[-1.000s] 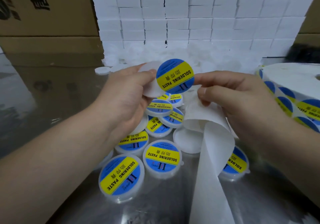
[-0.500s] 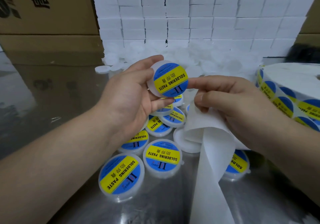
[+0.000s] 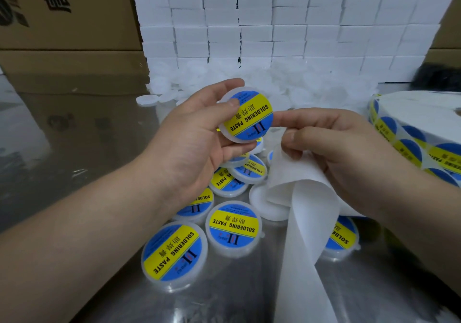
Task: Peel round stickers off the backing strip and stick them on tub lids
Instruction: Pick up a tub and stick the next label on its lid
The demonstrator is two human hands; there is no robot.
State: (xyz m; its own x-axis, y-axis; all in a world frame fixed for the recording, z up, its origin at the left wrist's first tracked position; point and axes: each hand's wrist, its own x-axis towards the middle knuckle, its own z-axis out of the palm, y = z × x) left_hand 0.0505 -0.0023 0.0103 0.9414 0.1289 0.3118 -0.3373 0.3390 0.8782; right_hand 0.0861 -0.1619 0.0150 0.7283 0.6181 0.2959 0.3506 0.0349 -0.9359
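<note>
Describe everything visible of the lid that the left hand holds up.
The lid is a round, shallow disc of white, slightly translucent plastic, held above the table and tilted toward the camera. A round blue and yellow sticker reading SOLDERING PASTE covers nearly its whole top, leaving a thin white rim. The left hand grips it, thumb on the upper left face, fingers behind. The right hand touches its right edge with the index fingertip.

Tubs (image 3: 233, 227) crowd centre; open table (image 3: 74, 128) left.

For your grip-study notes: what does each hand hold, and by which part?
Left hand grips the round white plastic lid by its rim; right hand pinches the white paper backing strip at its upper fold.
</note>
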